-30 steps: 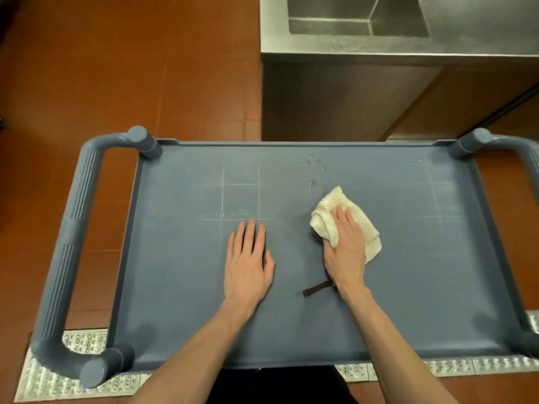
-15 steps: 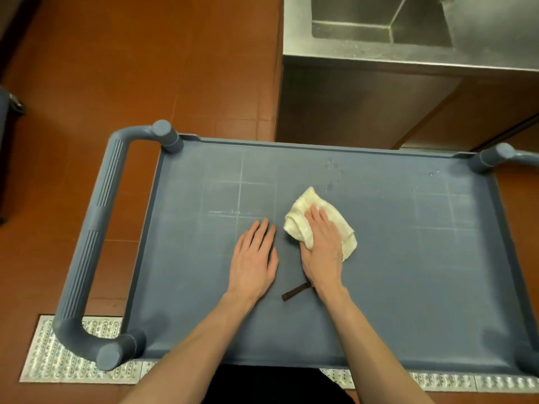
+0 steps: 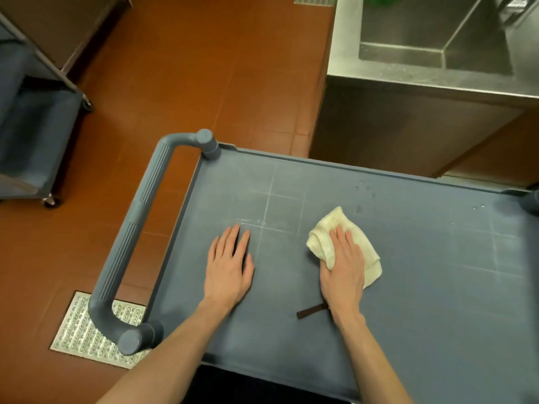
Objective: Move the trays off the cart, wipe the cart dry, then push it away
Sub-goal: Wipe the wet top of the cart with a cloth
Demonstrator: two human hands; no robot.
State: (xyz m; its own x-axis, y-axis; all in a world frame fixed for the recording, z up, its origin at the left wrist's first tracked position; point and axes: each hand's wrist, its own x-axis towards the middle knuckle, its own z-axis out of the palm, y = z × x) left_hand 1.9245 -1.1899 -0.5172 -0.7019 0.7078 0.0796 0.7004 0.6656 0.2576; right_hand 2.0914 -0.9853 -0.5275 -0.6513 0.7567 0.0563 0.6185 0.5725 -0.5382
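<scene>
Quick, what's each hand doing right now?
Left hand: open, flat on the cart top, holding nothing.
Right hand: open, pressing the cloth down.

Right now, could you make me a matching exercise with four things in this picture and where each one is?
Things:
1. left hand
2. cloth
3. water drops
4. sink

Places:
A. under the right hand
B. flat on the bare cart top
C. beyond the cart, upper right
D. on the cart top, just beyond the cloth

Pairs: 1-B, 2-A, 3-D, 4-C
</scene>
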